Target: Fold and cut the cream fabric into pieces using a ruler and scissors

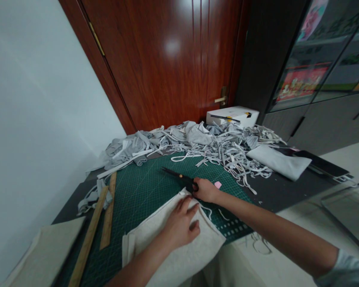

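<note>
Pale fabric piece, lower centre of the frame, lies flat on the green cutting mat. My left hand presses on it, fingers spread. The black scissors sit just beyond its upper edge, long axis running up-left; my right hand grips their handles, blades near closed.

Home sewing room: cutting mat, fabric scraps

big pile of grey scraps, white box by the door, two wooden rulers on the counter
</note>
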Tool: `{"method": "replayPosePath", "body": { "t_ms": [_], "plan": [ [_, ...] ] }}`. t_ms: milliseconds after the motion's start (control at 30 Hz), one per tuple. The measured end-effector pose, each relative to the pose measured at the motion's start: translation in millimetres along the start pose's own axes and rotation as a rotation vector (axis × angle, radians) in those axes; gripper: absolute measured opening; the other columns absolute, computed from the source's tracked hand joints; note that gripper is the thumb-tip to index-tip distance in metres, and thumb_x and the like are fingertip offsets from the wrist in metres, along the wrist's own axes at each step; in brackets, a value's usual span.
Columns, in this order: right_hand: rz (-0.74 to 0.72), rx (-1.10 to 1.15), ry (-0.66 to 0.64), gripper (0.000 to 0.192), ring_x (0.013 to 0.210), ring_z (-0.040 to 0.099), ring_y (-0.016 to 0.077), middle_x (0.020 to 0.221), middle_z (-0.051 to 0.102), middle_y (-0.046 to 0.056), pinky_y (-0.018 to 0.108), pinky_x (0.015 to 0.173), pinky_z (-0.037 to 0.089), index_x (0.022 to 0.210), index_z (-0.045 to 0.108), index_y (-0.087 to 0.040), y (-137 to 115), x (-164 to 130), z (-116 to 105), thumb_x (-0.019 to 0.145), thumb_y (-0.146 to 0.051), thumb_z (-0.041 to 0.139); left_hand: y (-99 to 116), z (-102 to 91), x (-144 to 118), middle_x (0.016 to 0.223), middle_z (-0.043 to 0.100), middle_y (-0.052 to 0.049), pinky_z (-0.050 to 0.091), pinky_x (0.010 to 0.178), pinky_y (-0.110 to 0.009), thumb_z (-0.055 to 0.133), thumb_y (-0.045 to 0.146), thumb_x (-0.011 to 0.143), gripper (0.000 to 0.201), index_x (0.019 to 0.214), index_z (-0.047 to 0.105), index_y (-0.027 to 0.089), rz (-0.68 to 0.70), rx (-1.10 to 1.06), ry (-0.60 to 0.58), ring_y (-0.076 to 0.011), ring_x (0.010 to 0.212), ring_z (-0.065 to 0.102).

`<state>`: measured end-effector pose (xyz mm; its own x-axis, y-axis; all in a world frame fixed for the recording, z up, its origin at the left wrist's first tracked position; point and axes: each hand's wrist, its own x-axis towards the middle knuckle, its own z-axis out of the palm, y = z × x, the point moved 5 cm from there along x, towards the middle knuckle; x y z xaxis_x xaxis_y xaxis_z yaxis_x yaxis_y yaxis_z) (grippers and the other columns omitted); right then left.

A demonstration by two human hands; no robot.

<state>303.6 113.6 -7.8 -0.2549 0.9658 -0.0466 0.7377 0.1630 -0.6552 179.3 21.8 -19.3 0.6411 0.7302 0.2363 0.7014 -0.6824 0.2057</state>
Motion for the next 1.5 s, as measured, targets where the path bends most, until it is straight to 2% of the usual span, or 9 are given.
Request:
{"method": "replayPosePath", "body": {
  "t_ms": [100,200,267,333,533,800,1000,1333,1500],
  "plan": [
    [0.066,0.119,0.022,0.013,0.056,0.048,0.0104,0.065,0.054,-0.002,0.022,0.050,0.032,0.071,0.051,-0.018,7,-21,-11,0.075,-0.024,0.062,-1,2.1,0,0.144,0.039,-0.014,0.035,0.107,-0.047,0.057,0.025,0.076,0.052,0.128,0.054,0.017,0.007,-0.001,-0.016,-0.0321,0.131,0.038],
    [0.122,0.333,-0.030,0.026,0.043,0.037,0.0078,0.058,0.044,-0.006,0.022,0.041,0.033,0.074,0.048,-0.019,16,-64,-21,0.084,-0.043,0.051,-2,2.0,1,0.145,0.041,-0.010,0.029,0.109,-0.051,0.058,0.024,0.075,0.056,0.131,0.051,0.023,0.009,0.003,-0.034,-0.0297,0.134,0.034],
    [0.189,0.751,-0.134,0.038,0.041,0.031,0.0066,0.054,0.036,-0.009,0.021,0.039,0.030,0.071,0.044,-0.021,23,-103,-22,0.077,-0.055,0.057,-3,0.9,1,0.146,0.041,-0.008,0.026,0.110,-0.053,0.059,0.025,0.075,0.057,0.132,0.050,0.026,-0.002,0.003,-0.043,-0.0287,0.135,0.033],
    [0.273,0.969,-0.233,0.044,0.043,0.031,0.0058,0.058,0.038,-0.008,0.020,0.038,0.027,0.070,0.044,-0.020,31,-144,-21,0.071,-0.059,0.064,-4,-0.5,1,0.146,0.041,-0.006,0.024,0.110,-0.055,0.059,0.027,0.076,0.058,0.133,0.049,0.028,-0.012,0.000,-0.050,-0.0286,0.135,0.033],
    [0.546,0.947,-0.355,0.043,0.050,0.028,0.0060,0.062,0.036,-0.007,0.018,0.043,0.020,0.075,0.047,-0.021,49,-221,-19,0.068,-0.058,0.067,-5,-1.2,-1,0.146,0.042,-0.005,0.023,0.110,-0.055,0.060,0.029,0.078,0.058,0.135,0.047,0.028,-0.003,0.026,-0.053,-0.0295,0.135,0.032],
    [0.675,0.842,-0.372,0.044,0.053,0.033,0.0083,0.064,0.037,-0.005,0.020,0.046,0.019,0.083,0.051,-0.021,53,-234,-12,0.062,-0.057,0.066,-6,-0.4,0,0.147,0.041,-0.005,0.021,0.111,-0.054,0.058,0.033,0.080,0.060,0.138,0.043,0.026,-0.006,0.043,-0.064,-0.0302,0.136,0.029],
    [0.629,0.827,-0.369,0.044,0.053,0.029,0.0079,0.064,0.034,-0.006,0.021,0.046,0.018,0.078,0.046,-0.022,52,-226,-7,0.063,-0.060,0.062,-8,0.8,1,0.147,0.039,-0.007,0.019,0.112,-0.056,0.058,0.034,0.079,0.067,0.141,0.038,0.020,-0.042,0.041,-0.083,-0.0303,0.137,0.028],
    [0.598,0.776,-0.394,0.044,0.052,0.026,0.0068,0.061,0.030,-0.009,0.019,0.045,0.018,0.081,0.041,-0.022,44,-209,2,0.066,-0.059,0.060,-11,-4.0,6,0.143,0.045,-0.007,0.023,0.110,-0.056,0.064,0.032,0.074,0.066,0.136,0.045,0.020,-0.080,-0.032,-0.080,-0.0314,0.133,0.034],
    [0.557,0.767,-0.390,0.040,0.051,0.026,0.0065,0.060,0.030,-0.009,0.019,0.044,0.020,0.080,0.040,-0.022,44,-203,8,0.069,-0.056,0.058,-19,-7.8,11,0.138,0.052,-0.003,0.029,0.110,-0.046,0.058,0.029,0.084,0.046,0.129,0.053,0.023,-0.018,-0.107,-0.088,-0.0243,0.129,0.040]
  ]
}}
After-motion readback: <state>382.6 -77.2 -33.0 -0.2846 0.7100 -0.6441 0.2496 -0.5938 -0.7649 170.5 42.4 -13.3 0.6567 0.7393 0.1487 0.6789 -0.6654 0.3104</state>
